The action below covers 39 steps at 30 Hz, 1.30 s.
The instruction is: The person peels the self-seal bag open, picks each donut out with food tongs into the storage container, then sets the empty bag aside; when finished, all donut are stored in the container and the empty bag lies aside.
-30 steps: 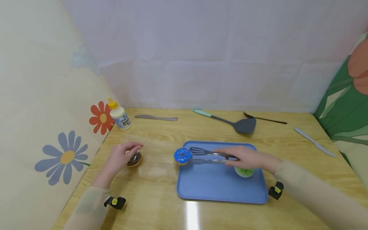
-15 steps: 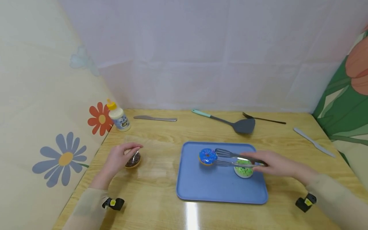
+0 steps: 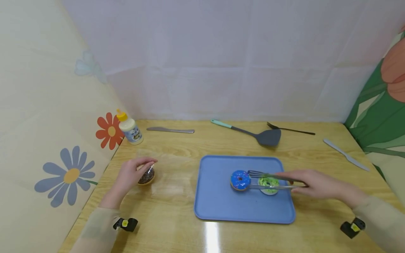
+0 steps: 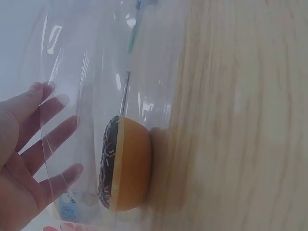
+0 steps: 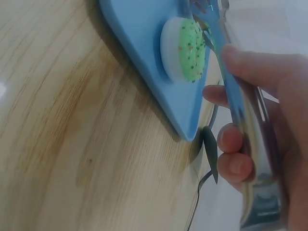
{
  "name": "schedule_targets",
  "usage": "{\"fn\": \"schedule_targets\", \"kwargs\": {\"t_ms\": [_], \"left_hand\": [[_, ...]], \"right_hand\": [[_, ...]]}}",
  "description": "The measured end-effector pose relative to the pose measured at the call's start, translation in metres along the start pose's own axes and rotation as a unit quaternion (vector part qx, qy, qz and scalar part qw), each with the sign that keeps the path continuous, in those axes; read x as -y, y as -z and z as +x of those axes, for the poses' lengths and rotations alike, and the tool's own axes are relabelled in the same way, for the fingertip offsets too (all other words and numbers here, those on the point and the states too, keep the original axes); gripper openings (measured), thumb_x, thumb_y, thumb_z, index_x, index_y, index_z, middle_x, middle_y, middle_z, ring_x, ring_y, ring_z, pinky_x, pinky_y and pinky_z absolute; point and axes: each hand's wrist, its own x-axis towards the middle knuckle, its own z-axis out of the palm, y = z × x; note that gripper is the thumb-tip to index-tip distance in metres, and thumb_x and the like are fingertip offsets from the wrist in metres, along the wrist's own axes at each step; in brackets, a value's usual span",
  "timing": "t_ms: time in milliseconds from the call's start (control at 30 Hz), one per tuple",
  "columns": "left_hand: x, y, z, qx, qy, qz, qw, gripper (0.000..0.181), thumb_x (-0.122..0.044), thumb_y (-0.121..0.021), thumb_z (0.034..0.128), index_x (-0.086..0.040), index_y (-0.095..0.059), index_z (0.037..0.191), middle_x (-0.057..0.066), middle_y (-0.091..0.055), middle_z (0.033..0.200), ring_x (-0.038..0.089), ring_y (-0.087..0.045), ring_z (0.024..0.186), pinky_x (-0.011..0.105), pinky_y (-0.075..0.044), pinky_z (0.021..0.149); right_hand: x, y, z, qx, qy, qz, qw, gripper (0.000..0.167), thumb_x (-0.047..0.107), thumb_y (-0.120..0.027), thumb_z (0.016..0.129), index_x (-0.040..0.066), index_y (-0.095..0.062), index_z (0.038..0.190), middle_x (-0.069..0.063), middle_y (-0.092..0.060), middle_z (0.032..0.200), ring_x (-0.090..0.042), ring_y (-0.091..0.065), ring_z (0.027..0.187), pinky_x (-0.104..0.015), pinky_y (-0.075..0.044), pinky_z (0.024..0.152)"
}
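My right hand (image 3: 319, 183) grips metal tongs (image 3: 272, 177), whose tips hold a blue-iced donut (image 3: 240, 180) over the blue tray (image 3: 221, 211). Under the tongs sits a green-iced donut (image 3: 269, 185) on the tray's right part; the right wrist view shows the green donut (image 5: 184, 49) beside the tongs' metal handle (image 5: 257, 144). At the left, my left hand (image 3: 131, 175) pinches the edge of a clear plastic bag (image 4: 86, 62). A chocolate donut with sprinkles (image 4: 127, 163) lies inside the clear plastic, beside the left fingers.
Behind, a bottle with a yellow cap (image 3: 131, 131) stands at the left, near a table knife (image 3: 171, 130). A spatula (image 3: 267, 137) and a dark fork (image 3: 291, 130) lie behind the tray. Another knife (image 3: 346, 154) lies at the right.
The tongs and blue donut have moved right, from the tray's left edge to over its middle, with my right hand. My left hand has stayed by the chocolate donut.
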Motion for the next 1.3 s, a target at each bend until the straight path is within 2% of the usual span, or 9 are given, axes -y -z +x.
{"fn": "schedule_targets", "kwargs": {"t_ms": [167, 367, 567, 767, 867, 900, 1100, 1200, 1300], "left_hand": [[0.001, 0.001, -0.001, -0.008, 0.005, 0.005, 0.9999, 0.022, -0.016, -0.057, 0.1011, -0.007, -0.073, 0.114, 0.014, -0.074, 0.110, 0.035, -0.067, 0.108, 0.056, -0.052, 0.094], [0.001, 0.000, 0.000, 0.001, 0.009, 0.009, 0.9999, 0.023, -0.018, -0.057, 0.1011, -0.007, -0.073, 0.115, 0.013, -0.074, 0.110, 0.035, -0.067, 0.108, 0.057, -0.052, 0.095], [0.001, 0.001, -0.001, 0.003, 0.014, 0.008, 0.9999, 0.024, -0.018, -0.057, 0.1015, -0.007, -0.072, 0.115, 0.013, -0.074, 0.111, 0.035, -0.067, 0.108, 0.057, -0.051, 0.096], [0.001, 0.001, 0.000, -0.001, 0.012, 0.002, 0.9999, 0.024, -0.019, -0.057, 0.1016, -0.006, -0.072, 0.115, 0.014, -0.074, 0.112, 0.036, -0.067, 0.109, 0.058, -0.051, 0.097], [0.001, 0.001, 0.000, -0.003, 0.010, 0.000, 0.9999, 0.023, -0.018, -0.057, 0.1013, -0.006, -0.072, 0.115, 0.014, -0.074, 0.112, 0.036, -0.067, 0.109, 0.058, -0.050, 0.097], [0.001, 0.001, 0.000, -0.004, 0.009, 0.001, 0.9999, 0.023, -0.017, -0.057, 0.1012, -0.006, -0.072, 0.115, 0.014, -0.074, 0.111, 0.035, -0.067, 0.109, 0.058, -0.050, 0.097], [0.000, 0.001, 0.000, -0.005, 0.010, 0.002, 0.9999, 0.023, -0.016, -0.057, 0.1011, -0.006, -0.073, 0.115, 0.014, -0.074, 0.111, 0.035, -0.068, 0.107, 0.056, -0.052, 0.094], [-0.002, 0.002, 0.000, 0.001, 0.015, -0.003, 0.9999, 0.023, -0.017, -0.057, 0.1014, -0.006, -0.072, 0.116, 0.014, -0.074, 0.112, 0.034, -0.068, 0.107, 0.056, -0.053, 0.094], [-0.003, 0.003, 0.000, 0.005, 0.021, -0.004, 0.9998, 0.024, -0.017, -0.056, 0.1017, -0.007, -0.072, 0.117, 0.015, -0.073, 0.113, 0.035, -0.067, 0.108, 0.056, -0.053, 0.095]], "right_hand": [[-0.002, 0.006, -0.008, -0.004, -0.001, -0.007, 1.0000, 0.052, 0.022, -0.066, 0.096, 0.019, -0.051, 0.145, -0.009, -0.063, 0.134, -0.014, -0.067, 0.103, -0.033, -0.058, 0.079], [-0.001, 0.010, -0.012, 0.002, 0.000, -0.015, 0.9999, 0.054, 0.018, -0.068, 0.094, 0.020, -0.051, 0.146, -0.009, -0.064, 0.134, -0.010, -0.065, 0.098, -0.031, -0.057, 0.074], [0.000, 0.013, -0.011, 0.012, -0.008, -0.027, 0.9995, 0.056, 0.018, -0.069, 0.093, 0.022, -0.051, 0.146, -0.008, -0.063, 0.135, -0.014, -0.067, 0.101, -0.033, -0.058, 0.077], [0.001, 0.021, -0.012, 0.005, 0.004, -0.055, 0.9985, 0.062, 0.014, -0.075, 0.087, 0.020, -0.052, 0.144, -0.004, -0.066, 0.131, -0.009, -0.065, 0.097, -0.030, -0.057, 0.074], [0.003, 0.026, -0.012, -0.001, 0.013, -0.051, 0.9986, 0.062, 0.014, -0.076, 0.086, 0.017, -0.053, 0.144, -0.004, -0.068, 0.127, -0.006, -0.063, 0.095, -0.026, -0.055, 0.070], [0.003, 0.027, -0.011, 0.000, 0.011, -0.042, 0.9991, 0.062, 0.014, -0.076, 0.087, 0.017, -0.053, 0.144, -0.004, -0.069, 0.123, -0.003, -0.062, 0.088, -0.024, -0.054, 0.066], [0.010, 0.027, -0.002, 0.009, -0.003, 0.018, 0.9998, 0.055, 0.021, -0.066, 0.096, 0.019, -0.048, 0.148, -0.011, -0.068, 0.124, 0.004, -0.045, 0.063, -0.018, -0.043, 0.053], [0.015, 0.026, 0.009, 0.005, -0.003, 0.019, 0.9998, 0.054, 0.025, -0.062, 0.098, 0.022, -0.045, 0.150, -0.010, -0.064, 0.133, 0.004, -0.047, 0.067, -0.018, -0.043, 0.059], [0.022, 0.025, 0.023, 0.006, -0.010, 0.004, 0.9999, 0.055, 0.026, -0.060, 0.100, 0.027, -0.042, 0.151, 0.000, -0.067, 0.124, 0.003, -0.045, 0.064, -0.019, -0.042, 0.060]]}}
